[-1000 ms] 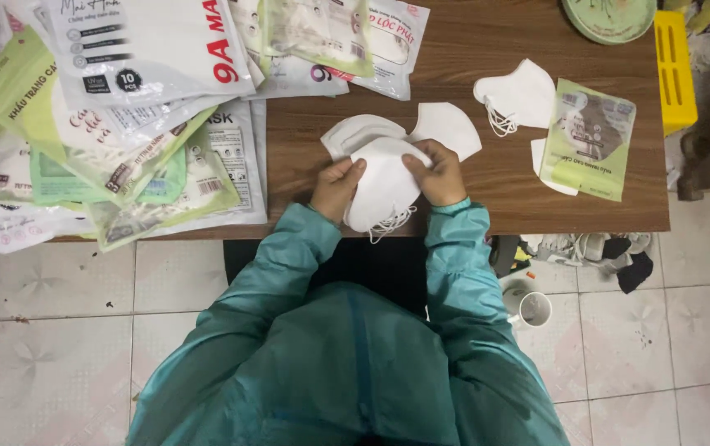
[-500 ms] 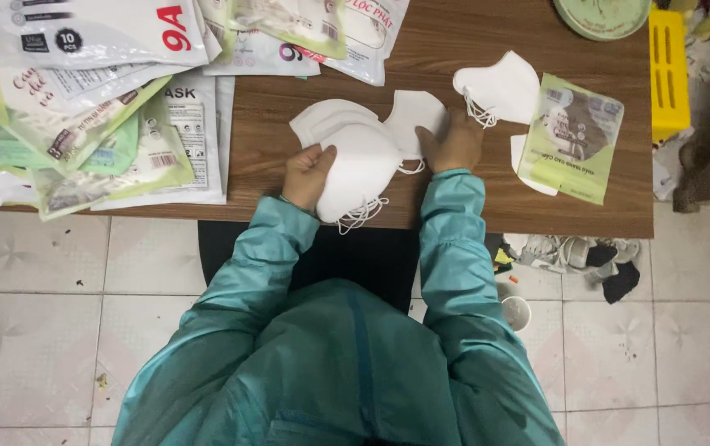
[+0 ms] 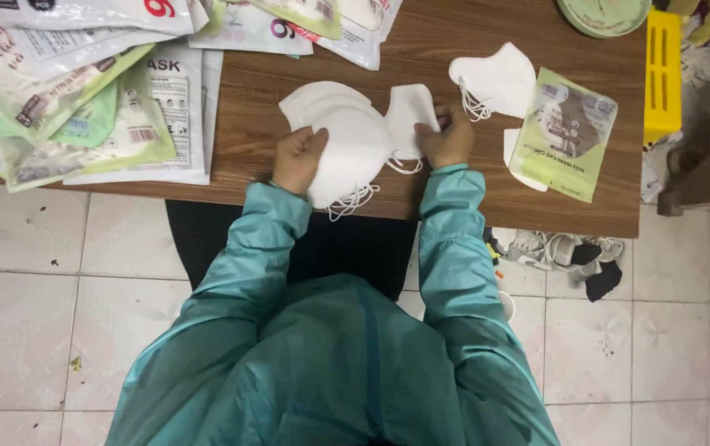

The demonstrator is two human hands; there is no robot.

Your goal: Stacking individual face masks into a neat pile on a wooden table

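Observation:
My left hand [image 3: 299, 158] grips a stack of white folded face masks [image 3: 346, 144] at its left edge, over the near side of the wooden table [image 3: 247, 99]. Ear loops dangle from the stack's bottom. My right hand [image 3: 447, 139] rests on a single white mask [image 3: 411, 111] just right of the stack, fingers pressed on its edge. Another white mask [image 3: 495, 78] lies farther right, beside a green printed mask packet [image 3: 565, 132]. Both arms wear teal sleeves.
A pile of clear and green mask packets [image 3: 82, 91] covers the table's left end. A yellow plastic box [image 3: 663, 74] and a round green lid [image 3: 603, 12] sit at the right. Shoes and a cup lie on the tiled floor under the table's right side.
The view has shifted so the table sits higher and left. My right hand moved off the stack onto the single mask on the right; my left hand keeps its hold on the stack.

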